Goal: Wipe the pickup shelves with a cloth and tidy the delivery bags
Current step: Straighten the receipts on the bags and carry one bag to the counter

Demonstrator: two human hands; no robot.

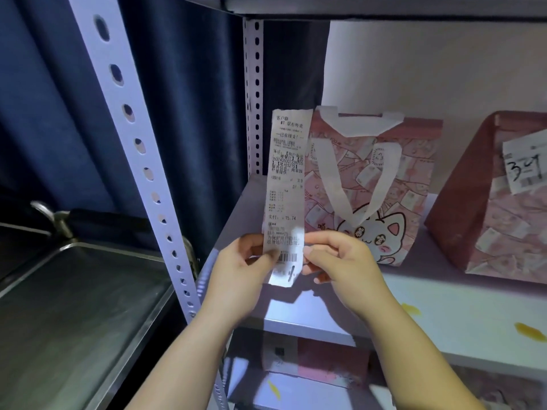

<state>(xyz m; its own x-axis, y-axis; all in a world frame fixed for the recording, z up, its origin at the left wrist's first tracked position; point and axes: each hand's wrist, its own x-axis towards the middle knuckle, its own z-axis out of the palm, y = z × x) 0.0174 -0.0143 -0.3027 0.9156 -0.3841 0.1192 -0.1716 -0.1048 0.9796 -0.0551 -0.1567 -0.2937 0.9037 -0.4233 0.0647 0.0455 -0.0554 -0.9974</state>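
Note:
A long white receipt (285, 184) stands upright in front of the shelf, held at its lower end by both hands. My left hand (239, 267) pinches its left edge near the barcode. My right hand (340, 261) pinches its right edge. Behind it, on the white shelf (444, 315), stands a pink delivery bag with a cat print and white handles (376, 184). A second pink bag (497, 220) with a paper label marked by a handwritten number (525, 167) stands at the right edge. No cloth is in view.
A perforated white upright (139, 149) frames the shelf's left front, another (254, 93) its back corner. A steel sink and tap (74, 285) lie at the left. Yellow marks (529, 331) dot the shelf front. Another bag (313, 362) sits on the lower shelf.

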